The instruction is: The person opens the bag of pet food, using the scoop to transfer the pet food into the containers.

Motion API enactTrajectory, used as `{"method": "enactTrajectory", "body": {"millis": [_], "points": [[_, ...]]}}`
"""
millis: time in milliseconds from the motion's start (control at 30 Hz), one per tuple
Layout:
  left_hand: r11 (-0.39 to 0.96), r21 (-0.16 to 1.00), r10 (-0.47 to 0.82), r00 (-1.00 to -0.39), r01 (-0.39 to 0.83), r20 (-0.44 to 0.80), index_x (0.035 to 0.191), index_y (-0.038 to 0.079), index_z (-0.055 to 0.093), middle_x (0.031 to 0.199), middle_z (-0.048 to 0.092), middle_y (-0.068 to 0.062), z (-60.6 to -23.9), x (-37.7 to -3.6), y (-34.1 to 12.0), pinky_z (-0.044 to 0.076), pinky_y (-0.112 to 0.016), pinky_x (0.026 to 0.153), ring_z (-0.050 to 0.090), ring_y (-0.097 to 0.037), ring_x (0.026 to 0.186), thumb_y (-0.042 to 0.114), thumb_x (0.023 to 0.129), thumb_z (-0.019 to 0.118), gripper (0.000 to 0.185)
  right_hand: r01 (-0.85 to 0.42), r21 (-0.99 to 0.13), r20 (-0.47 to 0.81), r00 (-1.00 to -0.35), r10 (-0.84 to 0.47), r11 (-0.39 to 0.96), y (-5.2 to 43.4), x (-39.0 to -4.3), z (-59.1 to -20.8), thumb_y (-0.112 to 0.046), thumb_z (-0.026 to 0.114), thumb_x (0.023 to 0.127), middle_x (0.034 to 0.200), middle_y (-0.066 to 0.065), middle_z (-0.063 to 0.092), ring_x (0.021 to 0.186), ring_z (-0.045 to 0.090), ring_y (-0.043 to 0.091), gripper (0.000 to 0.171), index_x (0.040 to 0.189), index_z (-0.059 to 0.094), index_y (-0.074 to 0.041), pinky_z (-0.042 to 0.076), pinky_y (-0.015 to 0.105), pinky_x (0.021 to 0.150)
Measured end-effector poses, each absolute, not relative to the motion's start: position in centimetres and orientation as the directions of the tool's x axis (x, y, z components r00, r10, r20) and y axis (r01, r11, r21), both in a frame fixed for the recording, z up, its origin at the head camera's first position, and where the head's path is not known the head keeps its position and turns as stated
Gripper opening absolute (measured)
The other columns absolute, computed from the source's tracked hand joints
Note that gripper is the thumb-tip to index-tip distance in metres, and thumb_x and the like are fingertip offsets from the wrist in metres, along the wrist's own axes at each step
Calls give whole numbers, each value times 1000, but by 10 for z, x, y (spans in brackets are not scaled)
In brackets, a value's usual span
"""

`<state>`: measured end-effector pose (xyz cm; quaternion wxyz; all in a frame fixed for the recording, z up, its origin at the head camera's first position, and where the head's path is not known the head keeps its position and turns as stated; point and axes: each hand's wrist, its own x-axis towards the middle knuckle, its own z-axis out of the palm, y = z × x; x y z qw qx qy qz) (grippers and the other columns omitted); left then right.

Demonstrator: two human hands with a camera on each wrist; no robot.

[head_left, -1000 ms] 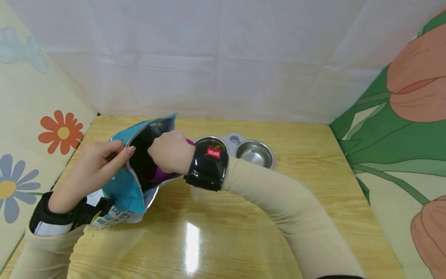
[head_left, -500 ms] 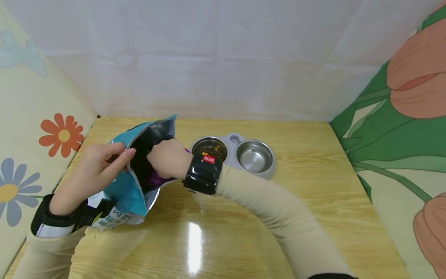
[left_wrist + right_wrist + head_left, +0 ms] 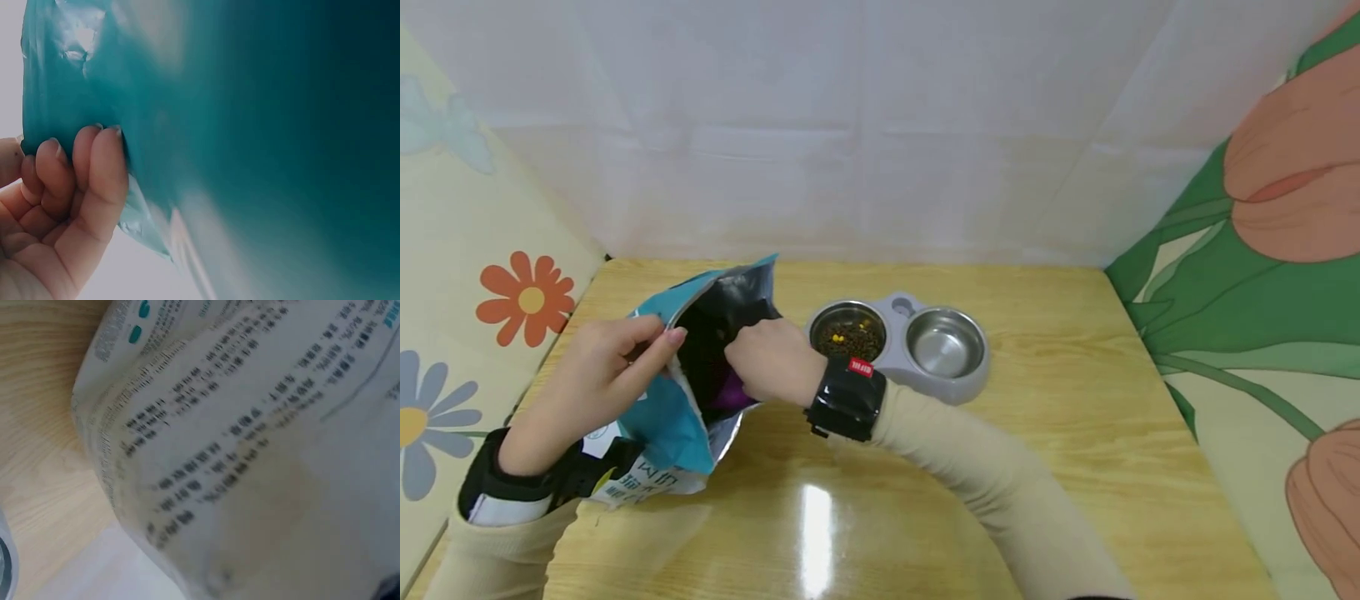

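Observation:
My left hand [image 3: 591, 375] pinches the rim of a blue and white pet food bag [image 3: 677, 429], holding its mouth open toward the right. In the left wrist view the curled fingers press against the bag's teal side. My right hand [image 3: 775, 358] reaches into the mouth, curled round a purple scoop [image 3: 730, 393] that is mostly hidden by the hand and the bag. The bag's white printed back [image 3: 237, 456] fills most of the right wrist view. To the right, a grey double pet bowl [image 3: 928, 385] holds brown kibble [image 3: 857, 340] with yellow bits in its left dish.
The bowl's right steel dish [image 3: 946, 346] shines bare. All this stands on a wooden table [image 3: 1037, 433] with a white sheet [image 3: 865, 150] behind it. Flower-patterned panels [image 3: 1247, 358] flank the table on both sides.
My right hand has shifted slightly down within the bag's mouth, and its forearm has lowered, uncovering the kibble dish. The left hand keeps its hold on the rim.

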<state>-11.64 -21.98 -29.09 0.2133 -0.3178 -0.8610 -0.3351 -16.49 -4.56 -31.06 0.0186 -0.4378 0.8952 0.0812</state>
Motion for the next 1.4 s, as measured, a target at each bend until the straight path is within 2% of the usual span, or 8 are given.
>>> {"method": "enactTrajectory", "body": {"millis": [200, 400, 667, 933, 1167, 1400], "points": [[571, 436, 404, -700, 696, 589, 60, 16, 47, 51, 28, 11, -291, -116, -220, 20, -14, 40, 28, -1, 42, 39, 92, 48, 40, -783, 124, -80, -621, -780, 610, -46, -163, -315, -27, 63, 81, 75, -5, 60, 62, 53, 10, 9, 77, 63, -19, 46, 29, 49], [573, 445, 399, -709, 688, 582, 61, 16, 49, 51, 30, 12, -291, -114, -220, 21, -14, 40, 29, -2, 43, 36, 92, 50, 37, -786, 141, -54, -613, -788, 602, -46, -159, -316, -28, 65, 79, 77, -5, 62, 63, 55, 11, 9, 79, 65, -19, 47, 30, 50], [567, 442, 399, -701, 696, 591, 60, 18, 45, 50, 27, 10, -291, -115, -219, 19, -15, 40, 26, -1, 42, 35, 92, 50, 37, -792, 99, -24, -607, -795, 602, -48, -155, -314, -26, 63, 80, 76, -5, 61, 61, 54, 11, 7, 81, 64, -19, 46, 29, 52], [564, 447, 395, -702, 694, 592, 61, 17, 47, 51, 29, 11, -291, -117, -217, 20, -14, 40, 28, -2, 42, 38, 92, 49, 38, -788, 61, -13, -615, -789, 613, -42, -159, -316, -24, 63, 80, 72, -5, 58, 60, 52, 10, 7, 79, 63, -17, 45, 28, 51], [567, 455, 391, -711, 686, 584, 62, 16, 49, 51, 30, 11, -291, -117, -217, 21, -14, 40, 29, -2, 43, 31, 92, 54, 34, -752, -26, -1, -659, -752, 659, -32, -158, -310, -24, 63, 82, 67, -5, 53, 56, 49, 8, 10, 76, 60, -16, 40, 25, 44], [569, 467, 377, -719, 677, 584, 64, 13, 52, 52, 31, 11, -290, -117, -217, 22, -15, 39, 29, -3, 43, 35, 91, 52, 35, -714, -31, 18, -700, -714, 699, -13, -154, -297, -29, 61, 85, 69, -4, 56, 59, 53, 10, 13, 86, 59, -17, 40, 27, 44]]}}
